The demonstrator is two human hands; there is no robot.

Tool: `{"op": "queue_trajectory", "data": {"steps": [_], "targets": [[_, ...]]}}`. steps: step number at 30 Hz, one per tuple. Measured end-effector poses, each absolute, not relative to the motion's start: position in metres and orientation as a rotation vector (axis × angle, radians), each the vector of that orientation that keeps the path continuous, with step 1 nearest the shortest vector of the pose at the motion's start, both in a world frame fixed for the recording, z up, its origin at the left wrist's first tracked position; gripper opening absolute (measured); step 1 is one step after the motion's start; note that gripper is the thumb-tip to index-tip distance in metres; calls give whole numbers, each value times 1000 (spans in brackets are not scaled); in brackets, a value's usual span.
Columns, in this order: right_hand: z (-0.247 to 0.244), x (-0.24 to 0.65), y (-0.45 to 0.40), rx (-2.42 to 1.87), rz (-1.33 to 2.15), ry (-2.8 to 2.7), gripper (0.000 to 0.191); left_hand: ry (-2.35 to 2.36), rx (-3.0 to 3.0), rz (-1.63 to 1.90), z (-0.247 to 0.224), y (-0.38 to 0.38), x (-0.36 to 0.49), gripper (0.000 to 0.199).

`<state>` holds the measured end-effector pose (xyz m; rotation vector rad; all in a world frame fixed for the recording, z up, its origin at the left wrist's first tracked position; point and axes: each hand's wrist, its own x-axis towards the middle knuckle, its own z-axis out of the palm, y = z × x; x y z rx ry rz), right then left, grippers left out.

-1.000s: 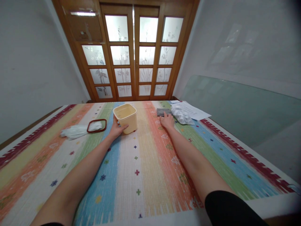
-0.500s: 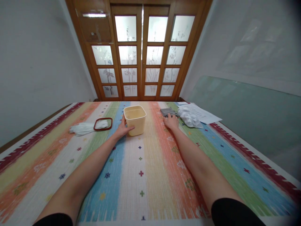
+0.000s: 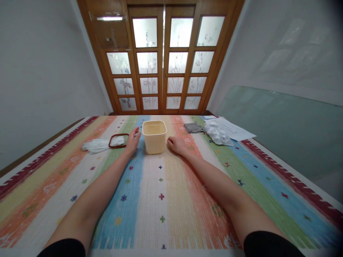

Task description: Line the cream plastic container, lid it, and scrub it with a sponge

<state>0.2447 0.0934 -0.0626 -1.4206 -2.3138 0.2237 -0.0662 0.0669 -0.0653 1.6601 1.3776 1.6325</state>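
A pale yellow square container (image 3: 155, 141) stands upright on the striped tablecloth (image 3: 152, 185), its open top facing up. Left of it, apart from its wall, is my left hand (image 3: 133, 140), fingers apart and holding nothing, beside a dark red rectangular frame (image 3: 118, 146). The frame lies over one end of a white cloth (image 3: 98, 146). On the container's right side my right hand (image 3: 177, 145) rests with its fingers curled in close to the wall; whether it touches cannot be told. No object shows in it.
A folded grey cloth (image 3: 193, 127) lies at the back right, next to a crumpled white plastic bag (image 3: 218, 133). Printed paper sheets (image 3: 235, 130) lie behind the bag. Wooden doors with glass panes (image 3: 174, 62) rise beyond the table, and a greenish glass panel (image 3: 278, 125) leans at the right.
My left hand has let go of the container and moved left. My right hand has left the grey cloth, moved left to the container's side and curled its fingers.
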Motion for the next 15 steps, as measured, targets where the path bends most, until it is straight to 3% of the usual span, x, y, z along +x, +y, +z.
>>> {"op": "queue_trajectory", "data": {"steps": [5, 9, 15], "targets": [[-65, 238, 89, -1268, 248, -2440, 29, 2109, 1891, 1428, -60, 70, -106, 31], [-67, 239, 93, -1255, 250, -2482, 29, 2479, 1806, 1140, -64, 65, -133, 37], [-68, 241, 93, -1224, 246, -2488, 28, 2582, 1772, 875, -73, 62, -156, 45]]}}
